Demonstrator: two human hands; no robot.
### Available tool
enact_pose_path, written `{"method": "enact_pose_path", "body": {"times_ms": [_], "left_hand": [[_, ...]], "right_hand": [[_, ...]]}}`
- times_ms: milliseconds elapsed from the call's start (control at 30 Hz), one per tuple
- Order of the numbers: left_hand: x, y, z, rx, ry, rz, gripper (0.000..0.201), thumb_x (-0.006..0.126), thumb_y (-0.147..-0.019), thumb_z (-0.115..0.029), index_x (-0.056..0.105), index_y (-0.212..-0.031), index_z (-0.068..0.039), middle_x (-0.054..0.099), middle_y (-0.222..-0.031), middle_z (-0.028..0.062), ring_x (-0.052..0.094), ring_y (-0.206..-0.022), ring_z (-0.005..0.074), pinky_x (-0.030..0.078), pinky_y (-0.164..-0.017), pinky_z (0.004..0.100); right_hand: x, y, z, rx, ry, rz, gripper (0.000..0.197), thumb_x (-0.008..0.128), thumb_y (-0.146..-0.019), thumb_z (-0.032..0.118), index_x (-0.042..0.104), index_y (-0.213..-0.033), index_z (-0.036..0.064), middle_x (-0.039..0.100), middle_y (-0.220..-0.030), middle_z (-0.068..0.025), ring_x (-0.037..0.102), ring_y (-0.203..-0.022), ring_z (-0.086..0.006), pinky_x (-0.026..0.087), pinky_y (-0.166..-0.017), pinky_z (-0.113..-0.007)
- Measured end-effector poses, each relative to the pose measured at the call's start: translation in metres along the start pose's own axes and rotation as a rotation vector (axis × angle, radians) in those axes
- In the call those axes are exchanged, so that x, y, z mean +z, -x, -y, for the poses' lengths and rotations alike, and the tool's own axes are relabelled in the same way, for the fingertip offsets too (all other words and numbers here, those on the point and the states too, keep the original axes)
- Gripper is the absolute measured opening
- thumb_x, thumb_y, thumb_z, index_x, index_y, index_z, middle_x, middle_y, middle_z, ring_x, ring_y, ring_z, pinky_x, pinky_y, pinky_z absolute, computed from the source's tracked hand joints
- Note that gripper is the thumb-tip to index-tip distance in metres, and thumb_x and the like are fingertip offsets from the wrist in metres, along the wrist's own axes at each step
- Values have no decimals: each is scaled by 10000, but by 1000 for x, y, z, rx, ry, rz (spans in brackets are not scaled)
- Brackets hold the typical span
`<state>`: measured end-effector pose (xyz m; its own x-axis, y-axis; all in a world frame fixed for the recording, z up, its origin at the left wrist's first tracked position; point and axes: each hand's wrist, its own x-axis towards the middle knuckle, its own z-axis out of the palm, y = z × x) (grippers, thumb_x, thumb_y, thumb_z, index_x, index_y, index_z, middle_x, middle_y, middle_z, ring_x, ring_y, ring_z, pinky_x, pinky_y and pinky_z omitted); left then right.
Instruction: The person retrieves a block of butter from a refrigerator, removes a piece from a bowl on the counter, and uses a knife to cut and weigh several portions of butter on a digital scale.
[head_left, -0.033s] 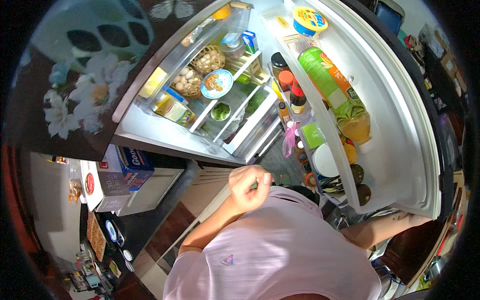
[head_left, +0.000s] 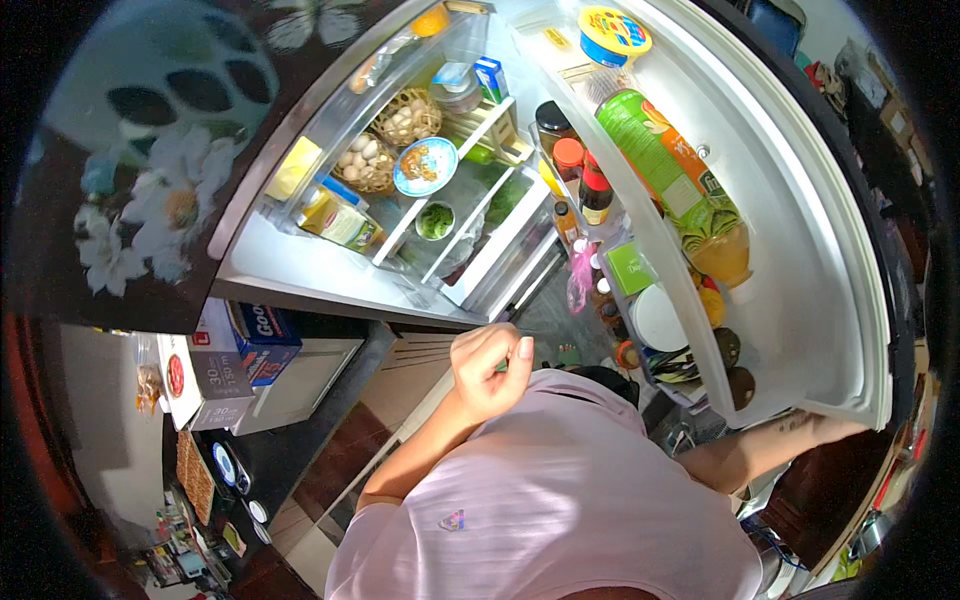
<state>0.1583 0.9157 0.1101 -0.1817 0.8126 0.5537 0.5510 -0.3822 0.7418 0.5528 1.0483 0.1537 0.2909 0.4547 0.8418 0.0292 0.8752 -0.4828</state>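
Fridge door [head_left: 810, 260] has shifted slightly rightward in view, standing open. Left hand [head_left: 492, 370] is loosely clenched, palm hidden; right hand [head_left: 838, 428] meets the door's edge, fingers obscured, grip impossible to tell.

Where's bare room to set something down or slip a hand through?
The dark counter looks bare between the white boxy unit and round white lids. A reach seems possible between the fridge drawers and pink bag. Crowded: around the egg baskets and blue plate, and along the bottle-lined fridge door.
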Motion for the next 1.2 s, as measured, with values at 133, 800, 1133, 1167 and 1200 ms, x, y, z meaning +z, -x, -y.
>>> {"method": "enact_pose_path", "body": {"times_ms": [133, 800, 1133, 1167, 1200], "left_hand": [[21, -15, 2, 45, -135, 13, 178, 647, -772, -2, 512, -657, -4, 568, -770, 121, 550, -622, 242, 431, -534, 316], [-148, -146, 145, -159, -1181, -536, 797, 699, -806, -432, 372, -1386, 6, 423, -1376, 261, 421, -1258, 407, 336, -1061, 458], [-194, -196, 216, -843, -1468, -703, 1259, 683, -627, -743, 199, -1420, 106, 338, -1407, 347, 343, -1322, 435, 281, -1103, 464], [-194, -197, 217, -878, -1445, -735, 1311, 692, -607, -752, 151, -1433, 110, 338, -1404, 349, 347, -1321, 428, 291, -1099, 456], [-195, -198, 218, -911, -1424, -765, 1364, 701, -588, -761, 102, -1446, 115, 338, -1401, 351, 351, -1321, 421, 300, -1095, 449]], "right_hand": [[-23, -6, -16, 10, 77, -59, 452, 472, -936, 480, 515, -754, 69, 467, -684, -44, 395, -620, -182, 289, -620, -372], [-20, 16, -92, 185, 83, -93, 413, 497, -932, 453, 519, -808, 60, 490, -759, -55, 426, -696, -189, 313, -687, -375], [-29, 19, -98, 219, 99, -121, 396, 509, -929, 440, 521, -836, 55, 502, -797, -61, 442, -734, -193, 324, -721, -377], [-30, 19, -100, 223, 101, -120, 395, 510, -929, 439, 521, -838, 55, 503, -801, -61, 443, -738, -193, 326, -724, -377], [-31, 20, -100, 232, 102, -123, 393, 511, -929, 437, 522, -841, 54, 504, -804, -62, 445, -742, -194, 327, -727, -377]]}}
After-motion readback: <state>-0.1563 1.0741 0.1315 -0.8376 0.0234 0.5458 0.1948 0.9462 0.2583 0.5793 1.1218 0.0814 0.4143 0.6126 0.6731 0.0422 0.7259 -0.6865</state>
